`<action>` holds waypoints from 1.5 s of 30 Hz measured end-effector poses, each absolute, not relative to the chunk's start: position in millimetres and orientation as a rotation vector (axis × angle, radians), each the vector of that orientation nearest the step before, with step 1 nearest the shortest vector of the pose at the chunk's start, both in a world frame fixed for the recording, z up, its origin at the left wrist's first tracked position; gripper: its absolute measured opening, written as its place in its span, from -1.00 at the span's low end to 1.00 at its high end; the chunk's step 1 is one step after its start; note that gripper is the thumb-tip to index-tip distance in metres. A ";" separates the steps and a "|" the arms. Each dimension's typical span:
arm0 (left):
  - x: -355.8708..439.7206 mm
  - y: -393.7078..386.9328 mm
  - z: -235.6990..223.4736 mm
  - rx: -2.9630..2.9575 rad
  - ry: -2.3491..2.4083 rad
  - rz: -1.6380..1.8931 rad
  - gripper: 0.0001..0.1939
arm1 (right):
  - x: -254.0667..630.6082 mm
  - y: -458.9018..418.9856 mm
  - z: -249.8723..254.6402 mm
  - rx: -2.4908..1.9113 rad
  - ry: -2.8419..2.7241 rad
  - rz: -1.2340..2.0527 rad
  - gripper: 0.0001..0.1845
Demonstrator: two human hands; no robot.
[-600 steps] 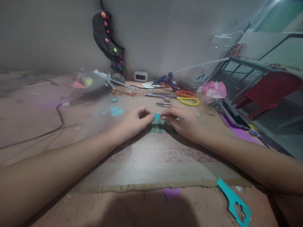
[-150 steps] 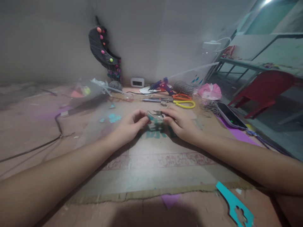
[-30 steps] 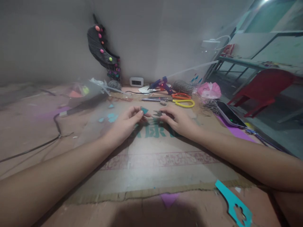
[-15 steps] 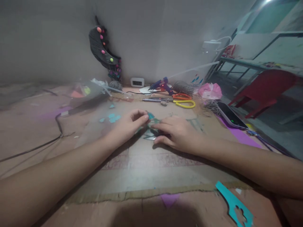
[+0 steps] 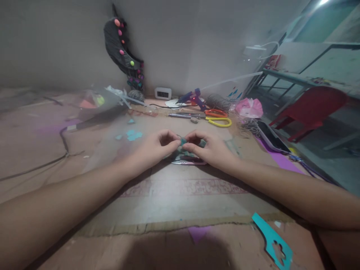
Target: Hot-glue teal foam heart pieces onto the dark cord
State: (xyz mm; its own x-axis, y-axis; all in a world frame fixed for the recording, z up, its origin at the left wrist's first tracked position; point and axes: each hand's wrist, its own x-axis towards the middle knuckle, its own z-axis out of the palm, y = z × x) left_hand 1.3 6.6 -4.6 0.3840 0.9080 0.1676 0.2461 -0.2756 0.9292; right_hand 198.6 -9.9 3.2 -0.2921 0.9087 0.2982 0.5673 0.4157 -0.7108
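Note:
Thumb and fingers of my left hand (image 5: 165,144) pinch a small teal piece (image 5: 183,141), perhaps foam or felt. On its other side my right hand (image 5: 201,144) pinches the same piece, the two sets of fingertips almost meeting. Much of the piece is hidden by the fingers. Just beneath the hands lies a dark, shiny flat item with a pale rim (image 5: 188,162), whose kind I cannot make out. Several teal flower-shaped cutouts (image 5: 134,135) rest on the board to the left of my left hand.
A cardboard sheet (image 5: 180,210) covers the table. Behind the hands lie scissors with yellow and orange handles (image 5: 219,121), a blue glue gun (image 5: 192,96) and a small white clock (image 5: 163,93). A phone (image 5: 272,137) is at right; a teal sheet with a flower-shaped hole (image 5: 271,240) lies in front.
My right hand has drawn its fingers in from resting spread over the board to pinching the teal piece beside my left fingertips. My left hand keeps its pinch. The view has shifted slightly.

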 end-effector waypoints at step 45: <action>0.1 3.9 -1.9 1.919 0.965 0.868 -0.75 | 206.9 -5.8 1.2 -1.075 -1.988 0.543 -0.72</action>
State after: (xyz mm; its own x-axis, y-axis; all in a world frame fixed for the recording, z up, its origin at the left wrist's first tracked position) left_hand 0.1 3.9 -1.9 0.4728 0.8545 0.2151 0.3037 -0.3872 0.8705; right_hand 206.9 -5.8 1.2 -0.3241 0.8366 0.4416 0.4960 0.5478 -0.6738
